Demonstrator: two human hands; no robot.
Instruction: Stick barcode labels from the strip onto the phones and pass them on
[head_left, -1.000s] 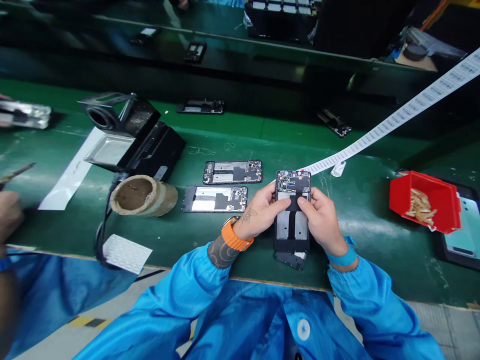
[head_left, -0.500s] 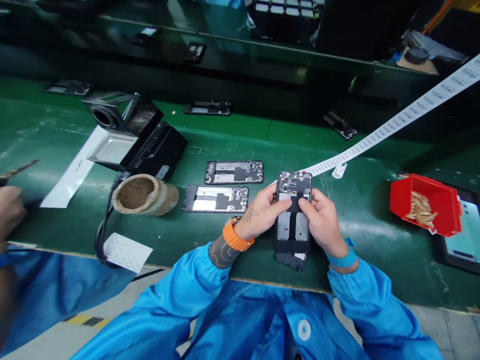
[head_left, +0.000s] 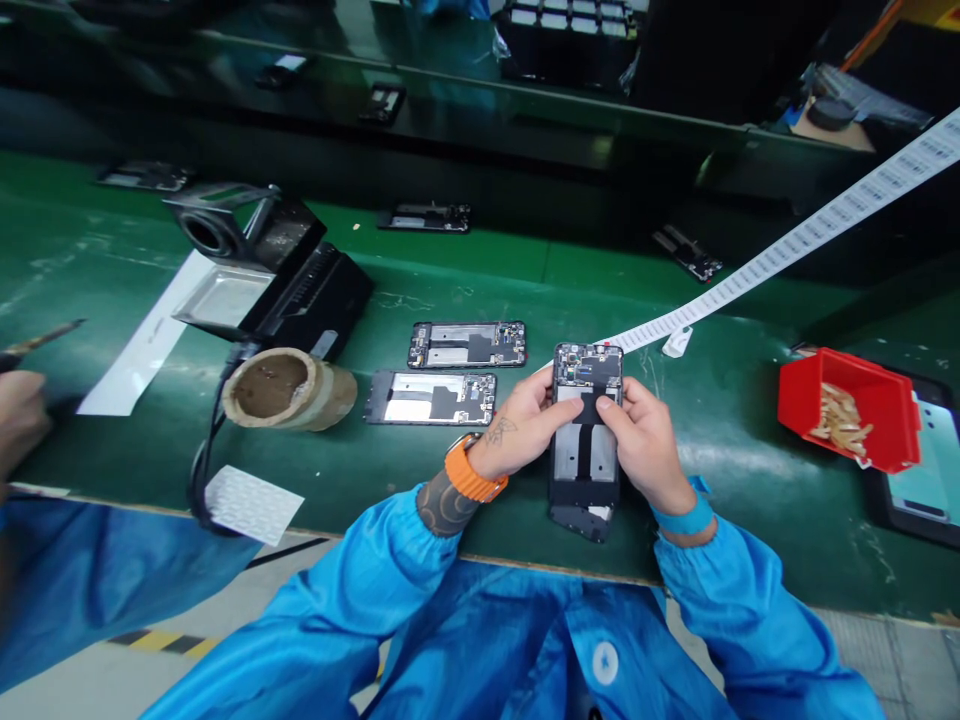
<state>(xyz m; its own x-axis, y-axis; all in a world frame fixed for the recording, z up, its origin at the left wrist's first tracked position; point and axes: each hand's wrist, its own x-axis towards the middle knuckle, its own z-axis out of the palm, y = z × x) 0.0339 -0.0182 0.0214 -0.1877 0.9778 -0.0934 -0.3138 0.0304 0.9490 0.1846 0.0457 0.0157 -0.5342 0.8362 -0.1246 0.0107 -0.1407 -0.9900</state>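
Between my two hands is an opened phone body, its circuit board at the far end and a black strip running down its silvery middle. My left hand grips its left edge, thumb pressed on the black patch. From the other side my right hand grips the right edge, its thumb also on that patch. Under the near end another phone part sticks out at a slant, mostly covered. To the left lie two more opened phone bodies, an upper one and a lower one.
A red bin of small tan pieces stands right, near a teal-screened device. A barcode label strip slants across the right. Left are a cardboard tube, a black soldering-iron stand and a co-worker's hand with an iron.
My hands and the held phone body stay nearly still. Phone bodies on the far green strip have shifted slightly right. The co-worker's hand and iron have moved a little.
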